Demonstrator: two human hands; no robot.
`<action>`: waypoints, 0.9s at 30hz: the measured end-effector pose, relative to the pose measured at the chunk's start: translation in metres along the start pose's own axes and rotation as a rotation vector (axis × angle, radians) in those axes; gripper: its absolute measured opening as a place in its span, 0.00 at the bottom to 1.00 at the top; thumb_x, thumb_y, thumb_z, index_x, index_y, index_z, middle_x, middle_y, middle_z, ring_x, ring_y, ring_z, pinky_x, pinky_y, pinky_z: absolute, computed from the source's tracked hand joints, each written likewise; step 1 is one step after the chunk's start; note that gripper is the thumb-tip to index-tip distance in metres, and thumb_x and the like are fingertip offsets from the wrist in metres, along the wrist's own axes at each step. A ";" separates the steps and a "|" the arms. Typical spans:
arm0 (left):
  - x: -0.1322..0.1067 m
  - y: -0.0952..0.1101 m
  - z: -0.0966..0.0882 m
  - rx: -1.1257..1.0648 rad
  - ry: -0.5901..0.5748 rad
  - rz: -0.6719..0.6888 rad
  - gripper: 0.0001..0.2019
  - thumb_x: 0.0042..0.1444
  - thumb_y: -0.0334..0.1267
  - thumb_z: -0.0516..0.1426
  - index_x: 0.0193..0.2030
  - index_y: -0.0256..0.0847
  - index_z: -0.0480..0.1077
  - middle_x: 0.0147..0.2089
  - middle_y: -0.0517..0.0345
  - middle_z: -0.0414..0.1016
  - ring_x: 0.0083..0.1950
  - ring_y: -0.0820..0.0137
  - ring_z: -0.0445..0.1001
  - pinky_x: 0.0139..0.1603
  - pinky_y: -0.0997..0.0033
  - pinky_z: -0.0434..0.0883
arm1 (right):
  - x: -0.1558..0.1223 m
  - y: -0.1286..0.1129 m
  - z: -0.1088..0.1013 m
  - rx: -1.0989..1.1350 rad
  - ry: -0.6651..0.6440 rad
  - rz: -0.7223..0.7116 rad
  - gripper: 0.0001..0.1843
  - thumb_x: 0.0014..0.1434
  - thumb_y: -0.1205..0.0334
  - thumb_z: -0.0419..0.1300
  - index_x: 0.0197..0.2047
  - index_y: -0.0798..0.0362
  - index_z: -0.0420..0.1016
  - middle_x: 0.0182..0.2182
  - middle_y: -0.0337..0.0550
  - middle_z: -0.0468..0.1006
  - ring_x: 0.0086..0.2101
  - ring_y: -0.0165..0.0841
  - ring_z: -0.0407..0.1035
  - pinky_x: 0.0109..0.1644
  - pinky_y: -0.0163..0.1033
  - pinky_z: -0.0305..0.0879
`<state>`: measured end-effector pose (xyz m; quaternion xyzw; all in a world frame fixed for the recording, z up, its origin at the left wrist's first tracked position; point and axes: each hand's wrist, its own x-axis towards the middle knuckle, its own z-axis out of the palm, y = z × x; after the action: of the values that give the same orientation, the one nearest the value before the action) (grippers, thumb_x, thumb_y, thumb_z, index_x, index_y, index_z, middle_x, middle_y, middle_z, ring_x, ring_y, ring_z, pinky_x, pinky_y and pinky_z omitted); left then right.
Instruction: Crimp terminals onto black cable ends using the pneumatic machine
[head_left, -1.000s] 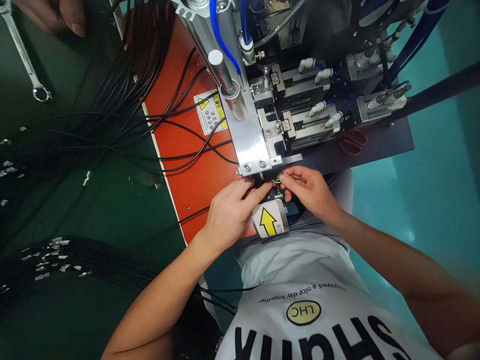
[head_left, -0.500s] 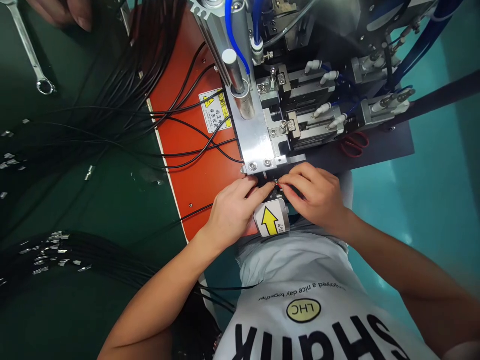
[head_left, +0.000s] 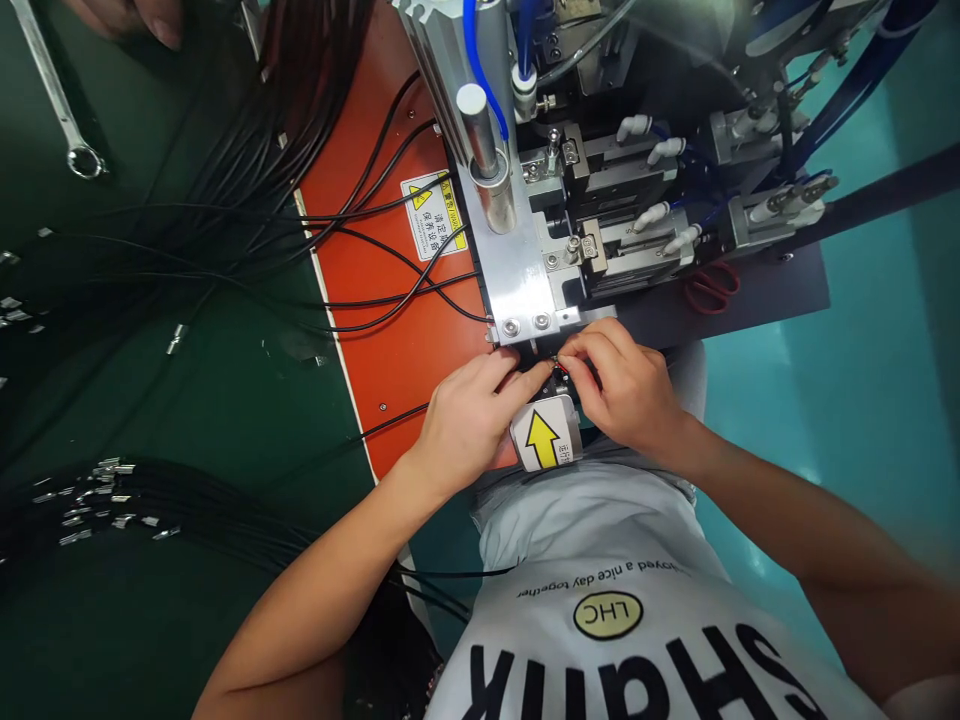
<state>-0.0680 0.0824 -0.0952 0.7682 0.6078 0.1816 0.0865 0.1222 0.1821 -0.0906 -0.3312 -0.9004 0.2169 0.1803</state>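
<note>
My left hand (head_left: 480,410) is closed, thumb and forefinger reaching to a small dark fixture (head_left: 559,380) at the machine's front edge. A black cable (head_left: 391,424) runs across the orange base and in under this hand. From the other side my right hand (head_left: 626,385) pinches at the same spot, fingertips almost touching the left thumb. A tiny bit of red and metal shows there; what the right fingers hold is too small to name. Just below sits a white label with a yellow arrow (head_left: 543,438). The silver machine plate (head_left: 517,275) overhangs the fingers.
Bundles of black cables (head_left: 247,170) with metal ends cover the green table (head_left: 247,420). A wrench (head_left: 60,100) lies at upper left, near another person's hand (head_left: 161,18). Red-handled scissors (head_left: 712,288) rest right of the machine. Pneumatic cylinders (head_left: 637,250) and blue hoses stand behind.
The view has shifted slightly. Both hands stay at the fixture; the right fingertips have curled a little and a bit more of the fixture shows between the hands.
</note>
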 end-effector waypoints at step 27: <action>0.000 0.001 -0.001 -0.002 0.010 0.029 0.18 0.66 0.32 0.48 0.60 0.41 0.67 0.44 0.48 0.73 0.43 0.65 0.72 0.39 0.68 0.71 | -0.012 -0.010 0.002 0.463 0.066 0.419 0.06 0.60 0.61 0.61 0.35 0.52 0.78 0.32 0.41 0.78 0.26 0.28 0.66 0.34 0.37 0.65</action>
<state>-0.0675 0.0817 -0.0935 0.7760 0.5968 0.1872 0.0815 0.1243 0.1666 -0.0895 -0.4667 -0.7328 0.4377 0.2314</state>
